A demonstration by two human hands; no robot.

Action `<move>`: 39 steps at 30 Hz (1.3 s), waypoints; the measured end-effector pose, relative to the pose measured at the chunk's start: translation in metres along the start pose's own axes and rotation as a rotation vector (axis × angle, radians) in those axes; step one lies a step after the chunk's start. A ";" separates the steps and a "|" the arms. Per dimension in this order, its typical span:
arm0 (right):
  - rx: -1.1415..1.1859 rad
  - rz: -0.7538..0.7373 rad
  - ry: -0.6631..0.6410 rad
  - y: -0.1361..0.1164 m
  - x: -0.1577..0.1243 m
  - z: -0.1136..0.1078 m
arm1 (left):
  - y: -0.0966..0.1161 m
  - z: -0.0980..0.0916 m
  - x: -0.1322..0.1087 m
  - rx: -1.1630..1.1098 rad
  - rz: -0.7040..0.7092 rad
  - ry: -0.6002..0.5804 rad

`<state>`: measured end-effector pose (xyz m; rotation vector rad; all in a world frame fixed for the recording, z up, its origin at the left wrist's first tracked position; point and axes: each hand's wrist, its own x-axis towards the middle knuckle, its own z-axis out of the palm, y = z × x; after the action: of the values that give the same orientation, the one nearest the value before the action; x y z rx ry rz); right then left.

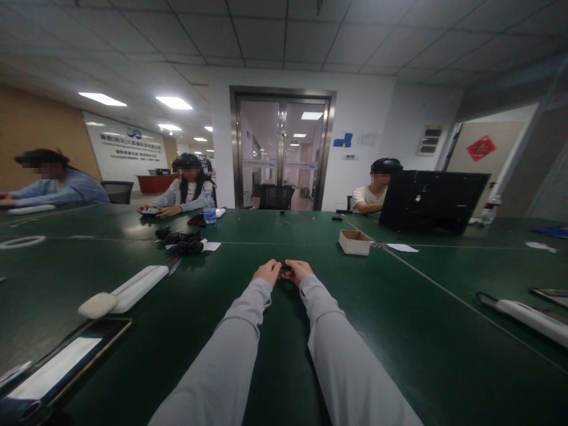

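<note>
Both my arms, in light grey sleeves, reach forward over the green table. At the middle, my left hand and my right hand meet around a small dark object. Fingers of each hand are closed on it from either side. The object is mostly hidden by the fingers, and its kind is too small to tell. Its height above the tabletop is hard to judge.
Beyond my hands are an open white box, black cables and a water bottle. A phone and a white bar-shaped device lie left. A black monitor stands right. Three people sit across the table.
</note>
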<state>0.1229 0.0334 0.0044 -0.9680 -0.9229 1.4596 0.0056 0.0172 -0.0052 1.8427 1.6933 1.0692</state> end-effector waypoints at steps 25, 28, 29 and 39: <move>-0.013 0.009 -0.004 0.003 0.003 -0.002 | 0.001 -0.002 -0.002 -0.015 0.002 0.013; -0.008 0.008 -0.014 0.004 0.003 -0.002 | 0.001 -0.002 -0.001 -0.010 -0.007 0.012; -0.006 0.009 -0.018 0.004 0.003 -0.002 | 0.001 -0.002 -0.001 -0.010 -0.009 0.011; 0.016 0.001 -0.048 0.003 0.001 -0.002 | -0.002 0.000 0.001 -0.018 0.003 0.009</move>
<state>0.1239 0.0338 0.0010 -0.9255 -0.9445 1.4943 0.0045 0.0185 -0.0059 1.8331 1.6811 1.0914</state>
